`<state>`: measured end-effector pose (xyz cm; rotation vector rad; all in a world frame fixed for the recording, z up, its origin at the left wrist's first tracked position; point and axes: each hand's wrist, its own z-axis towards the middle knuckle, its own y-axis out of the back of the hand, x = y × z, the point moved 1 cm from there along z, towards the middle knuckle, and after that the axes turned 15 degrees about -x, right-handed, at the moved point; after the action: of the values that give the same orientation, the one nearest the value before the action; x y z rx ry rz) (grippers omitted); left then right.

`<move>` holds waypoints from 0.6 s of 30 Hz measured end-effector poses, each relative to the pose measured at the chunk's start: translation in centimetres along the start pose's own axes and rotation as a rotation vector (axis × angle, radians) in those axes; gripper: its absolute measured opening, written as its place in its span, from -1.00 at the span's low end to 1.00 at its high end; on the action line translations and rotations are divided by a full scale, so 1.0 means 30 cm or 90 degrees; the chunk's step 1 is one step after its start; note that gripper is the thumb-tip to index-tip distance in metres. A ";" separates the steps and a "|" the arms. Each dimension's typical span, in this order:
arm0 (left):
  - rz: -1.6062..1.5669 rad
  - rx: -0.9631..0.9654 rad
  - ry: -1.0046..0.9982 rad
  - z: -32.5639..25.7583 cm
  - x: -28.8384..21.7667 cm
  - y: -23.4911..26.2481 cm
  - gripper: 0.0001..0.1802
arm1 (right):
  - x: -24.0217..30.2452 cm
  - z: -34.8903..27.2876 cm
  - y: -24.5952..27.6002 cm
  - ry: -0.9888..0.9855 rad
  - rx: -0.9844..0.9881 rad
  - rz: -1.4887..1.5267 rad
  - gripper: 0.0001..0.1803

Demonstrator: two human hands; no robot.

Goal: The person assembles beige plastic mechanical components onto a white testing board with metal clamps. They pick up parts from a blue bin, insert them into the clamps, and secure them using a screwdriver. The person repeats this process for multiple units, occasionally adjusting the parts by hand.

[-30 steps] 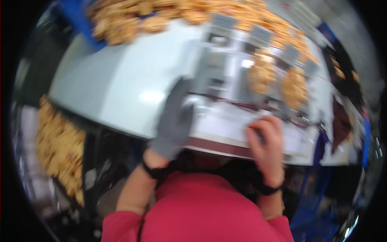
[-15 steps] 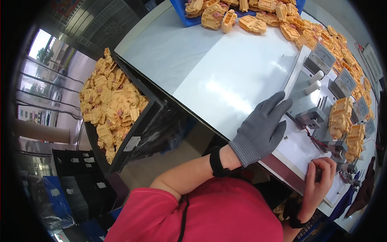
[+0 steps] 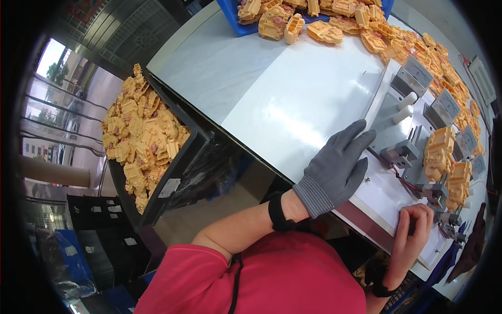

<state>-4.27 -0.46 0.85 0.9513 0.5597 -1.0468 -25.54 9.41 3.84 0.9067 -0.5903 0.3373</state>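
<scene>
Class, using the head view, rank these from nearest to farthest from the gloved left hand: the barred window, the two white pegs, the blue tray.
1. Two white pegs: just up and right of the gloved left hand.
2. Blue tray: up and left, at the picture's top edge.
3. Barred window: far left.

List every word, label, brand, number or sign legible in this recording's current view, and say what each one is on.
No text can be read.
Grey slanted box at the work area: faint marks on its face, too small to read.
White label on the black crate: no writing can be made out.
White tags on the dark bins at left: too small to read.
</scene>
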 end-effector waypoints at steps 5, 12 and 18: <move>-0.005 -0.005 0.000 -0.003 0.002 -0.001 -0.41 | 0.001 0.001 0.005 0.005 0.001 0.004 -0.93; 0.005 -0.008 -0.001 -0.014 0.006 0.005 -0.40 | 0.003 -0.013 0.000 0.022 -0.014 0.002 -0.93; 0.008 -0.019 -0.026 -0.023 0.028 -0.023 -0.44 | -0.040 -0.028 0.002 -0.054 -0.076 0.099 -0.75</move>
<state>-4.51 -0.39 -0.42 0.9046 0.5338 -1.0417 -26.25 10.09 2.74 0.7654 -0.7532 0.4007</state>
